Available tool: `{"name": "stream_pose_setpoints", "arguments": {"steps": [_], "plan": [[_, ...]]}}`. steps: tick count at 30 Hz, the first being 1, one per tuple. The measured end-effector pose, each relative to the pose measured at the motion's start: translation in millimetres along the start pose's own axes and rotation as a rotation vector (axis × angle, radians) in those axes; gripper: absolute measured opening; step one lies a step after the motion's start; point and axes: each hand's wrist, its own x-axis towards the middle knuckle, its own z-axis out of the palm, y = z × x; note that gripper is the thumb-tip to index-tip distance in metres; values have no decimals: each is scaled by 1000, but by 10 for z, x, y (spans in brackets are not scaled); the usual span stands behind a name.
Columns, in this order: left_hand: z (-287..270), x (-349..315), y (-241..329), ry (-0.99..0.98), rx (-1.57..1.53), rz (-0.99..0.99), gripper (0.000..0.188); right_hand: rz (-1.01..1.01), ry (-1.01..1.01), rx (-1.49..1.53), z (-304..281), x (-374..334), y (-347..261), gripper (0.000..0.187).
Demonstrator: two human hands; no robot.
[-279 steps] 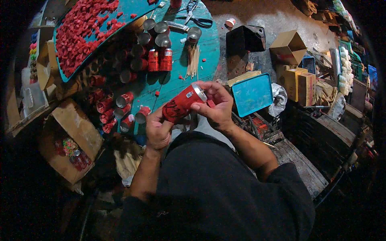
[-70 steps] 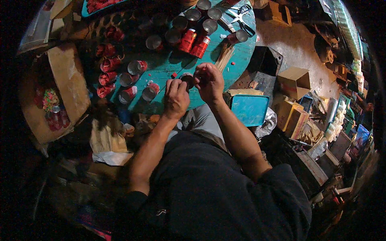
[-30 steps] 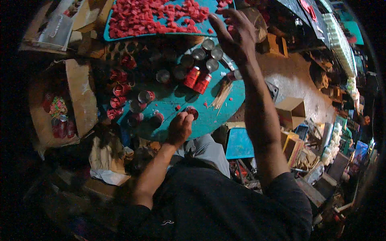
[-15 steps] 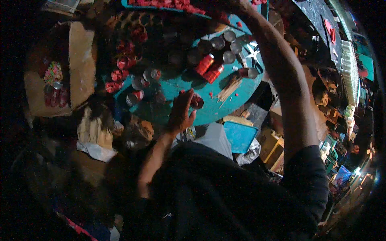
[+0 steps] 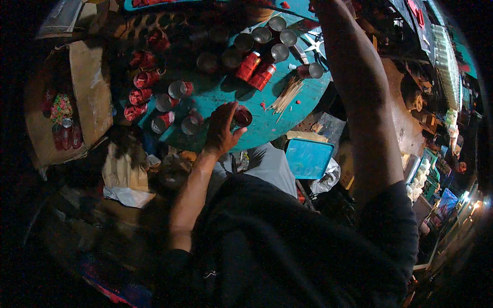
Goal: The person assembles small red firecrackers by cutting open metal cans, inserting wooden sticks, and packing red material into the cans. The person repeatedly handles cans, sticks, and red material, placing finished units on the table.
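My left hand (image 5: 222, 128) rests at the near edge of the round green table (image 5: 210, 97), closed around a small open-topped red can (image 5: 243, 117). Its fingers press along the can's left side, with the thumb lower down. My right forearm (image 5: 362, 77) reaches far forward, and the hand lies beyond the upper edge. Two taller red cans (image 5: 248, 65) are side by side past my left hand. Right of them is a bundle of thin wooden sticks (image 5: 287, 95). Several open metal cups (image 5: 261, 35) stand behind, near scissors (image 5: 314, 43).
Several red cups (image 5: 139, 95) line the table's left side. A blue-rimmed tray (image 5: 128, 5) with red pieces sits at the top. An open cardboard box (image 5: 91, 82) stands left, a paper bag (image 5: 120, 167) nearer. A blue tray (image 5: 308, 158) lies right of my lap.
The view has shifted, so the table appears farther up and left. My left hand stays on the can. My right hand has passed out of view at the top.
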Motion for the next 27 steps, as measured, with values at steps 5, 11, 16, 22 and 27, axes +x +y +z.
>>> {"name": "stream_pose_setpoints", "arguments": {"steps": [5, 11, 16, 22, 27], "plan": [[72, 4, -131, -12, -44, 24, 90, 263, 212, 1233, -267, -881, -227, 38], [-74, 81, 125, 152, -52, 135, 70, 730, 107, 1732, 62, -2554, -1620, 47], [-55, 75, 351, 209, 92, 8, 49, 1073, 535, 1557, 887, -3358, -2046, 29], [-25, 82, 234, 159, 194, 79, 40, 946, 669, 1348, 1321, -3637, -1958, 13], [44, -33, 73, 155, 119, 40, 36, 860, 763, 1439, 1439, -3582, -2086, 12]]}}
